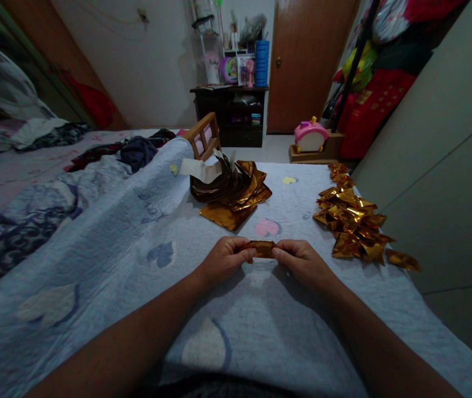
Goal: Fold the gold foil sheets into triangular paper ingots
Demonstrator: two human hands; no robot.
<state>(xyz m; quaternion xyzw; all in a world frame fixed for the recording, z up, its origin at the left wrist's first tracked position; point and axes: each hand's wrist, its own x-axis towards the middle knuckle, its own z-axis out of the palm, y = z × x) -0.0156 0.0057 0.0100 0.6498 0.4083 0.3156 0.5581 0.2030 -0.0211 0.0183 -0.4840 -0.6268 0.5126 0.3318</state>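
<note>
Blue quilt with hearts on it, and we've got both hands busy at the middle.
Past its far edge we can see a wooden door and a dark cabinet. Along the quilt's right side there's a loose pile of folded gold pieces, shiny as anything. Left of that, just beyond our hands, a fanned stack of gold sheets sits on the fabric. Fingers are closed on both sides: our left hand pinches one end of a narrow gold strip, our right hand the other, so it's level between them. We can't tell whether it touches the quilt.
</note>
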